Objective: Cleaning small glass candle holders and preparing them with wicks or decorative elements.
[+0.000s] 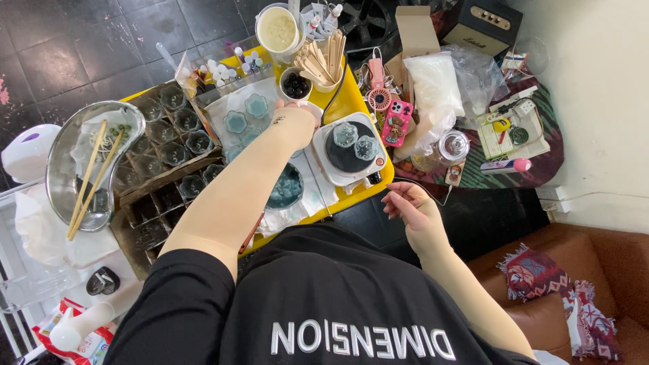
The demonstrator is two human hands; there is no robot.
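My left hand (pixel 295 124) reaches over a yellow table (pixel 360 101), its back turned to me. Its fingers curl at a small white-rimmed object (pixel 309 108), and I cannot see whether they grip it. Just beyond stands a small bowl of dark beads (pixel 295 85). To the hand's right a white hot plate with a dark round top (pixel 348 161) carries two clear flower-shaped pieces (pixel 345 134). Teal flower-shaped pieces (pixel 245 113) lie on clear film to the left. My right hand (pixel 410 204) hangs open off the table's near right corner, holding nothing.
A cup of wooden sticks (pixel 326 62) and a tub of cream liquid (pixel 278 30) stand at the back. A dark tray of glass cups (pixel 169 145) and a metal basin with chopsticks (pixel 94 162) sit left. A pink phone (pixel 397 120), glass jar (pixel 453 145) and brown sofa (pixel 574 270) are right.
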